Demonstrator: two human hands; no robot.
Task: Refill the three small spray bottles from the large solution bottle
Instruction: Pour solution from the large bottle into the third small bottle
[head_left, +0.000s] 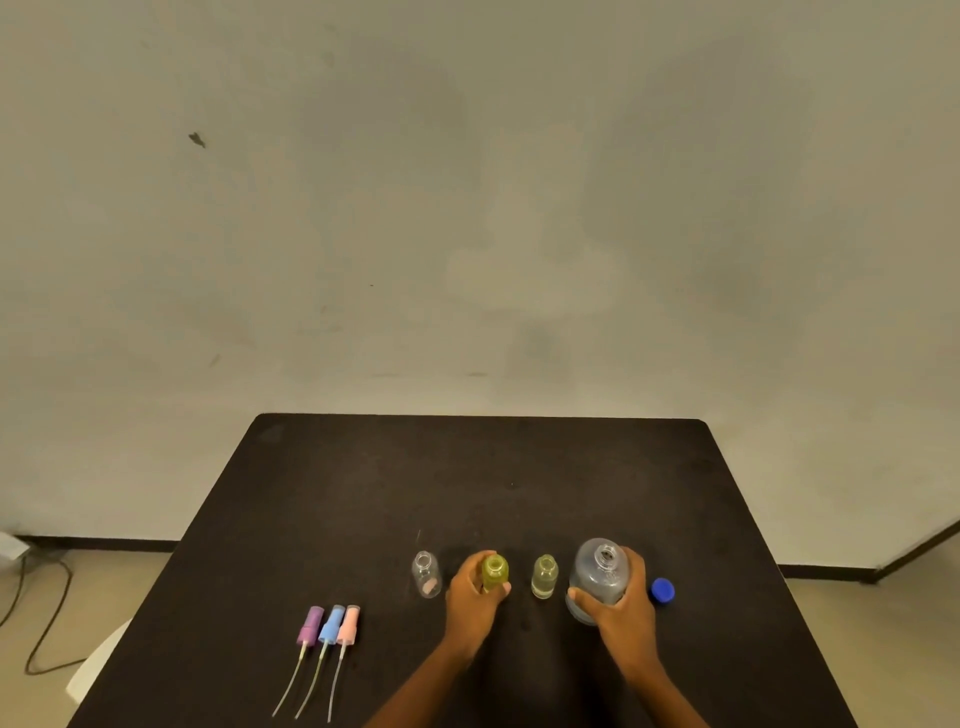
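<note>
The table (363, 493) carries every item. The large bottle (597, 569) stands upright on it, uncapped; its fill level is hard to read. It is judged to be thin plastic, smooth and liable to flex under a squeeze, so the hold belongs round the lower body, below the shoulder. The right hand (621, 610) grips it there, fingers curled round the far right side, thumb across the near side, the mouth free above them.

Left of the large bottle, past the pale bottle (544, 577), the left hand (470, 603) holds the green bottle (495, 569), fingers wrapped round its body with the open neck above them. Being light and easily tipped, it needs steadying during pouring. The clear bottle (427, 574) stands farther left, untouched. The three spray heads (328, 626) lie flat, farthest left. The blue cap (663, 591) lies just right of the large bottle.
</note>
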